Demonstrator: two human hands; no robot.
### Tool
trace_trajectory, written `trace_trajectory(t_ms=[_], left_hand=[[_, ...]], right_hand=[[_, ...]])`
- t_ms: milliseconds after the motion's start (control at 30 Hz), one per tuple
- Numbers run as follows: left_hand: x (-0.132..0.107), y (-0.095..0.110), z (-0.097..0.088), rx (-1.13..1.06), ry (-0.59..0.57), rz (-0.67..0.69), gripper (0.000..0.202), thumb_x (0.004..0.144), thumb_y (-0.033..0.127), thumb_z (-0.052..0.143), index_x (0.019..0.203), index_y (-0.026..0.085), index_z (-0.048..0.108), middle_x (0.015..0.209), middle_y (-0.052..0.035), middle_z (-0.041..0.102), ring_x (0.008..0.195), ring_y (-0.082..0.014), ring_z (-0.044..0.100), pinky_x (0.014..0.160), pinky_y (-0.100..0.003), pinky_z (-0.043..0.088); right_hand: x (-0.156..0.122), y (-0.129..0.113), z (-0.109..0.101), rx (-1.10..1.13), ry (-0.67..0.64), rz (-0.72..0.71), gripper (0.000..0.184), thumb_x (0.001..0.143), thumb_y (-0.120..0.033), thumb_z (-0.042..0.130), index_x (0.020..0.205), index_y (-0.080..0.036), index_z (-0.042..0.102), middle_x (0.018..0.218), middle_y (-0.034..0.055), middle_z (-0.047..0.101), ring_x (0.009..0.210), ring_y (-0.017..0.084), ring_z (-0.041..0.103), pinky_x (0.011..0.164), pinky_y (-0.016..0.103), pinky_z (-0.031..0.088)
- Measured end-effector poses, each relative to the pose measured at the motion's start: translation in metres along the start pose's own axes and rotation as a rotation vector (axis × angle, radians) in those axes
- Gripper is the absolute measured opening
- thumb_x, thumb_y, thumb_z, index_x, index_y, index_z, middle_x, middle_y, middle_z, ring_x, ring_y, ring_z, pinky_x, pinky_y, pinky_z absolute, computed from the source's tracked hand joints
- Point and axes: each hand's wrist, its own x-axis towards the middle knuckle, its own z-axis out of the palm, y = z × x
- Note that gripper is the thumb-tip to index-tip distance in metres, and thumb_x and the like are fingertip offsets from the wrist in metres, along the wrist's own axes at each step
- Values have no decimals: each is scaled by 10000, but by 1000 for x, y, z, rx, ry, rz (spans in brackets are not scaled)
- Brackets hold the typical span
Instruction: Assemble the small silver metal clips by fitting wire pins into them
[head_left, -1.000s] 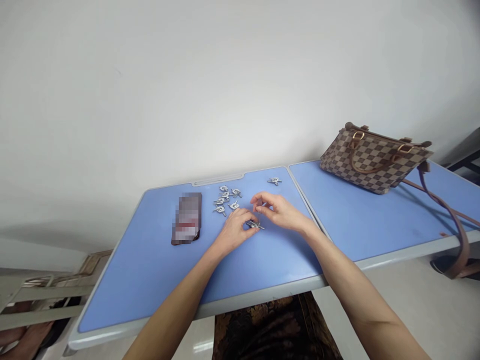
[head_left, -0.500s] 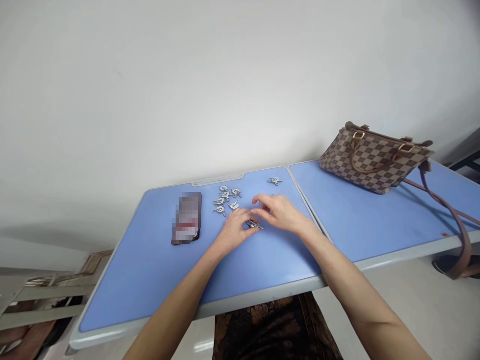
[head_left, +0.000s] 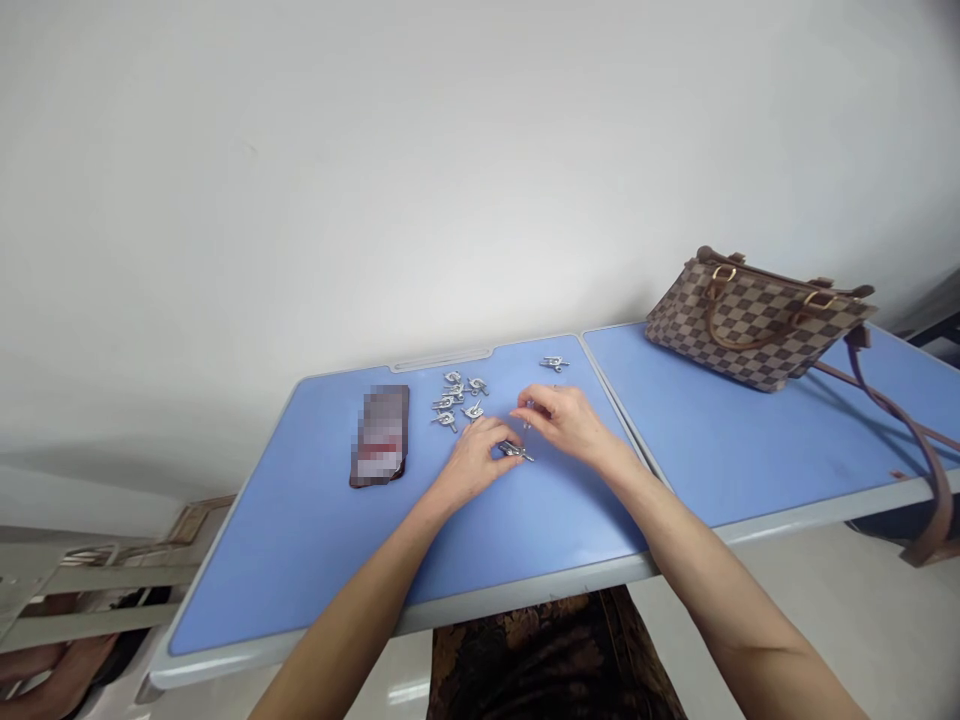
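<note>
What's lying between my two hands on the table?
In the head view, a small metal fitting lies between your left hand and right hand, on the blue table.

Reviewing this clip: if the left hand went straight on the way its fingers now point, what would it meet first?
The left hand would most likely meet the small metal fitting at its fingertips first. The fingers may already be touching it, but depth is unclear from this view.

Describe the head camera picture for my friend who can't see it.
Two hands reach over a blue table, the left hand touching a small metal piece and the right hand beyond it. More pieces lie in a loose group, beside a blurred flat object, and a checkered handbag sits farther right.
</note>
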Motion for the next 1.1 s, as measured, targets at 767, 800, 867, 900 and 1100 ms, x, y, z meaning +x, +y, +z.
trace_trajectory(t_ms=[767, 800, 867, 900, 1100], left_hand=[[-1, 1, -2, -9, 5, 4, 111, 779, 292, 694, 861, 231, 650, 956, -9, 637, 963, -199, 556, 907, -363, 411], [-1, 1, -1, -9, 9, 2, 113, 777, 292, 696, 861, 231, 650, 956, -10, 636, 962, -199, 557, 904, -363, 411], [-1, 1, -1, -9, 15, 0, 114, 776, 290, 696, 862, 231, 650, 959, -10, 637, 961, -200, 558, 907, -366, 410], [-1, 0, -1, -10, 15, 0, 112, 777, 289, 695, 861, 231, 649, 956, -8, 639, 958, -199, 559, 913, -368, 408], [0, 0, -1, -16, 11, 17, 113, 777, 287, 698, 856, 230, 642, 910, 3, 646, 927, -191, 567, 941, -372, 395]], right_hand=[[1, -11, -17, 235, -167, 52, 216, 918, -233, 468, 1016, -192, 656, 861, 30, 686, 724, 127, 598, 601, 225, 420], [1, -11, -17, 239, -169, 39, 201, 912, -236, 486, 1007, -194, 658, 892, 35, 686, 749, 132, 597, 600, 226, 418], [1, -10, -18, 260, -168, 6, 178, 904, -233, 509, 979, -192, 665, 905, 41, 675, 771, 138, 590, 615, 233, 422], [2, -10, -19, 274, -167, -8, 170, 902, -228, 514, 960, -190, 670, 905, 44, 667, 773, 138, 587, 627, 238, 426], [4, -5, -23, 311, -166, 38, 101, 863, -199, 583, 850, -178, 681, 817, 28, 646, 726, 131, 575, 625, 244, 417]])
